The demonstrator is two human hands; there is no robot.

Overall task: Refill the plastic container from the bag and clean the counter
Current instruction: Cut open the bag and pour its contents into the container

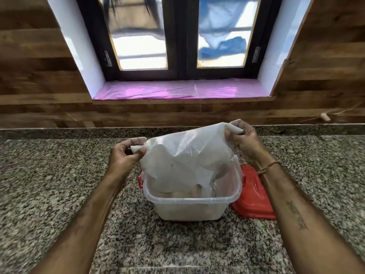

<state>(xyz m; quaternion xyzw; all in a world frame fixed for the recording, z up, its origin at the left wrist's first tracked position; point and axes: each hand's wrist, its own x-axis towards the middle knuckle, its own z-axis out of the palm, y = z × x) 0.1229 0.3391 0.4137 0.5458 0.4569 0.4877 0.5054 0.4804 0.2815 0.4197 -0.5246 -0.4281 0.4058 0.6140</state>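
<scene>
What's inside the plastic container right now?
The white bag's lower end hangs into the plastic container; a pale heap shows beneath it. The bag hides the rest.

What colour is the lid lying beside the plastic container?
Red; the lid shows in the head view.

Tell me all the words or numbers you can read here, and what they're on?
None can be read.
Right forearm: a dark mark, maybe writing, too blurred to read.
Window stickers: too small to read.
Bag, plastic container, red lid: no text showing.
</scene>
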